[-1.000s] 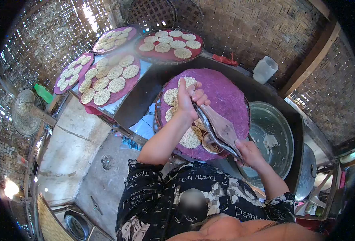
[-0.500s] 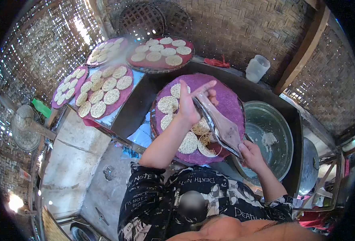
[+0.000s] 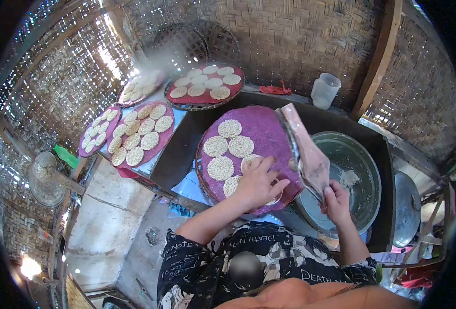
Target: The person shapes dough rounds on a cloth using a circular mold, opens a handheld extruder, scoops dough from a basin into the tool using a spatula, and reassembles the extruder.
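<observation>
My right hand (image 3: 336, 201) is closed around the narrow handle end of a wooden paddle-shaped press (image 3: 310, 154), made of what look like two layered boards. It is tilted up between the round tray and the green basin. My left hand (image 3: 261, 183) reaches low over the purple cloth (image 3: 269, 123), fingers apart, partly covering a pale disc of thin strands (image 3: 249, 160). A thin ring (image 3: 277, 199) shows beneath this hand, mostly hidden; contact with it is unclear. Several other strand discs (image 3: 221, 168) lie on the cloth to the left.
A large green basin (image 3: 375, 206) with whitish paste (image 3: 349, 178) stands at right, beside a metal lid (image 3: 406, 211). Cloth-covered trays (image 3: 207, 97) of discs stand at the back left. A translucent jug (image 3: 325, 91) and a red item (image 3: 275, 90) rest on the back ledge.
My left hand has left the press's upper end and come down onto the discs and ring. The press has swung more upright in my right hand. The head view has shifted slightly.
</observation>
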Available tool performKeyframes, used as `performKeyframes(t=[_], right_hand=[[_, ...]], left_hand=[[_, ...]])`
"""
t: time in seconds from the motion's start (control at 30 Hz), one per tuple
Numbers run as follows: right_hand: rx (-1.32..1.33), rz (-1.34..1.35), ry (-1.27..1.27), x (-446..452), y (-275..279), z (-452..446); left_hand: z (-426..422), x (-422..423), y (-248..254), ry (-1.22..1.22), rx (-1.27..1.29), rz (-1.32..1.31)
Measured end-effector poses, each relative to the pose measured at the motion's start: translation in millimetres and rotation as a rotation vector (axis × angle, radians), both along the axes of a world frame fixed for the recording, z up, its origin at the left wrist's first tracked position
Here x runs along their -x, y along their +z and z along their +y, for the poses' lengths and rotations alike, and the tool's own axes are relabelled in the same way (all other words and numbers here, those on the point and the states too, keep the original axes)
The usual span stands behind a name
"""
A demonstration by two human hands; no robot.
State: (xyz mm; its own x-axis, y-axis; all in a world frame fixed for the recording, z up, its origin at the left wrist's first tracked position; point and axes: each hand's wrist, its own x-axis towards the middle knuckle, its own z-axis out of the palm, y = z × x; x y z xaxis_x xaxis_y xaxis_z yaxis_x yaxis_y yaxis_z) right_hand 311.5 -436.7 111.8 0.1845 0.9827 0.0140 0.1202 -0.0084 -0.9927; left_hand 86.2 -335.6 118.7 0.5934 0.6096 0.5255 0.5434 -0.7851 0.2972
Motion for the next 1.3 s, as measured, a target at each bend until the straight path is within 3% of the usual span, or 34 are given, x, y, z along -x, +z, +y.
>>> performKeyframes(t=[0.13,0.17,0.23,0.27,0.37,0.4,0.47,0.53,0.57,0.6,0.67,0.77,0.83,0.87,0.93,1.0,1.07,1.1,1.13,1.2,1.3], right_hand=[[0.057,0.037,0.014,8.5,21.0,-12.6],[-0.017,0.016,0.057,18.1,21.9,-14.4],[-0.154,-0.569,0.144,-0.7,7.1,-8.9],[-0.186,-0.884,0.154,-16.5,2.1,-5.0],[-0.637,-1.049,-0.157,-19.8,66.4,8.2],[-0.494,-0.933,-0.076,-16.4,89.1,2.5],[-0.744,-1.134,-0.248,-4.1,97.9,-0.8],[-0.828,-1.253,-0.140,-5.1,99.1,-15.9],[-0.871,-1.316,-0.078,-6.1,100.9,-24.2],[-0.977,-1.278,0.037,-4.2,105.6,-32.3],[-0.880,-1.097,0.323,-12.4,111.0,-43.9],[-0.578,-0.934,0.301,-23.5,120.0,-61.5],[-0.429,-0.618,0.118,-40.9,117.9,-68.9],[-0.353,-0.462,0.025,-52.4,118.1,-71.5],[-0.534,-0.724,-0.173,-82.3,128.7,-78.5],[-0.643,-0.454,-0.524,-109.2,113.0,-74.9],[-1.000,-0.185,-0.527,-133.8,91.3,-61.4],[-1.069,0.081,-0.691,-120.7,83.0,-51.2],[-1.052,0.189,-0.768,-109.3,78.5,-43.2],[-0.908,0.417,-0.620,-104.0,49.4,-28.6],[-0.690,0.737,-0.320,-56.8,28.8,-8.2]], left_hand=[[3.1,-32.5,23.6,-0.012,-0.215,-0.334],[-0.5,-40.2,23.3,-0.029,-0.092,-0.321],[-8.5,-55.4,19.5,-0.065,0.150,-0.298],[-9.3,-62.7,21.5,-0.075,0.046,-0.256],[-16.9,-89.3,17.7,-0.129,-0.162,-0.140],[-22.9,-103.3,8.0,-0.163,-0.166,-0.114],[-31.1,-113.2,5.9,-0.212,-0.089,-0.064],[-35.1,-113.7,18.8,-0.243,0.062,-0.013],[-34.6,-107.9,23.7,-0.375,0.050,0.036],[-37.1,-105.6,27.0,-0.363,-0.044,0.036],[-41.6,-102.6,31.0,-0.329,-0.232,0.043],[-48.4,-107.7,26.8,-0.365,-0.254,-0.002],[-46.8,-104.9,29.7,-0.354,-0.239,0.050],[-39.1,-99.9,31.8,-0.326,-0.188,0.060],[-17.5,-90.7,27.4,-0.269,-0.087,0.070],[0.4,-88.2,18.3,-0.336,0.132,-0.106],[0.9,-90.5,21.3,-0.463,0.447,-0.291],[3.8,-91.7,25.4,-0.513,0.575,-0.180],[1.4,-93.9,25.1,-0.597,0.802,-0.349],[-4.5,-103.1,22.0,-0.742,1.205,-0.652],[1.1,-103.4,24.4,-0.750,1.148,-0.940]])
